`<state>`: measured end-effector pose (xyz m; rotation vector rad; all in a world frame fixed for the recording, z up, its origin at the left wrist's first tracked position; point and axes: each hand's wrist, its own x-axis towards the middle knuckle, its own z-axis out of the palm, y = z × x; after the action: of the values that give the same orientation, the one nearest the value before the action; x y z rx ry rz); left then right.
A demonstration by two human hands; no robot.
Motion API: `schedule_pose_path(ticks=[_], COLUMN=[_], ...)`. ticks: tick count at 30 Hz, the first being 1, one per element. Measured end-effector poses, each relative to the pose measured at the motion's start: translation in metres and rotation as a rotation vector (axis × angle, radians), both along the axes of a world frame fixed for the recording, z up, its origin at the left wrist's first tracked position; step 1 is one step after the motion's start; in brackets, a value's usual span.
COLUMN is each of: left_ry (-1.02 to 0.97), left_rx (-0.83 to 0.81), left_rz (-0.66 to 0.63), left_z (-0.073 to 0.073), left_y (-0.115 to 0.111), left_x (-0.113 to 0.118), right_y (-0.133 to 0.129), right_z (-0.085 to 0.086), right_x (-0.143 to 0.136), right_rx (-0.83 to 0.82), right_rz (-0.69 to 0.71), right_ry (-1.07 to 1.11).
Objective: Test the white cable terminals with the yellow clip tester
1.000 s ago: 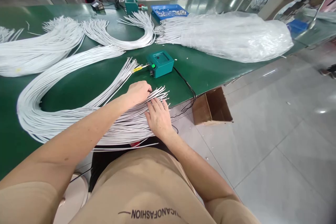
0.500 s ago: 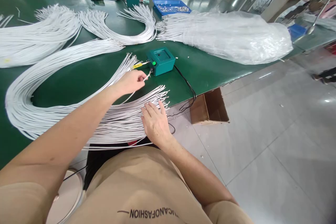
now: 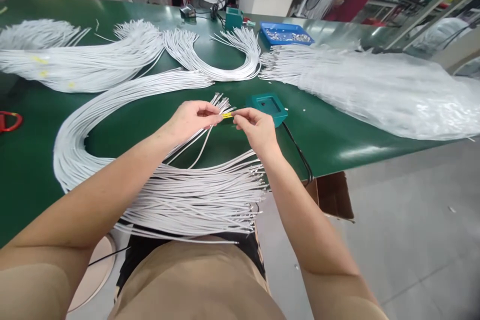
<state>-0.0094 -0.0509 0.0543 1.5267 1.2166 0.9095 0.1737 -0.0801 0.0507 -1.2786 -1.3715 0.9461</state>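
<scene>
My left hand (image 3: 195, 119) is closed in a pinch on a white cable (image 3: 201, 152), whose length droops below the fingers. A small yellow piece (image 3: 227, 115), like a tag or sleeve, shows between my two hands. My right hand (image 3: 258, 129) pinches its right end; the fingers cover what else is there. Just behind my right hand sits a teal box (image 3: 268, 105) with a recessed top, its front partly hidden. Loose cable ends (image 3: 222, 100) fan out behind my left fingertips. A thick bundle of white cables (image 3: 202, 195) lies along the near table edge, below both hands.
More white cable bundles (image 3: 112, 62) curve across the green table (image 3: 157, 125). A plastic-wrapped bundle (image 3: 378, 85) lies at right, with a blue tray (image 3: 287, 34) of small parts behind. A cardboard box (image 3: 333, 195) stands below the edge. People are in the background.
My right hand has left the near bundle and moved up to meet my left hand. The yellow piece, earlier beside the teal box, is now between my fingers. The camera view has shifted left.
</scene>
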Motion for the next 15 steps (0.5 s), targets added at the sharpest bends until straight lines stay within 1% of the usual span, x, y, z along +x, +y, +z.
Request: schedule_pose_path(ticks=[3,5,7,11,15], left_ry=[-0.039,-0.063,-0.082,-0.046,-0.009], left_rx=[-0.037,-0.059,-0.068,-0.065,-0.070], left_rz=[0.027,0.046,0.050,0.039,0.047], left_z=[-0.004,-0.006,-0.009,-0.015,-0.017], left_y=[0.008,0.013,0.017,0.023,0.027], left_x=[0.001,0.001,0.000,-0.003,-0.005], right_y=[0.025,0.034,0.040,0.048,0.056], right_z=[-0.002,-0.004,-0.005,-0.009,-0.013], right_x=[-0.003,-0.005,-0.008,-0.014,-0.019], right_rx=[-0.139,-0.227,-0.281,-0.293,-0.296], right_rz=[0.041,0.087,0.121,0.114,0.086], right_ry=[0.209,0.302,0.370,0.432,0.428])
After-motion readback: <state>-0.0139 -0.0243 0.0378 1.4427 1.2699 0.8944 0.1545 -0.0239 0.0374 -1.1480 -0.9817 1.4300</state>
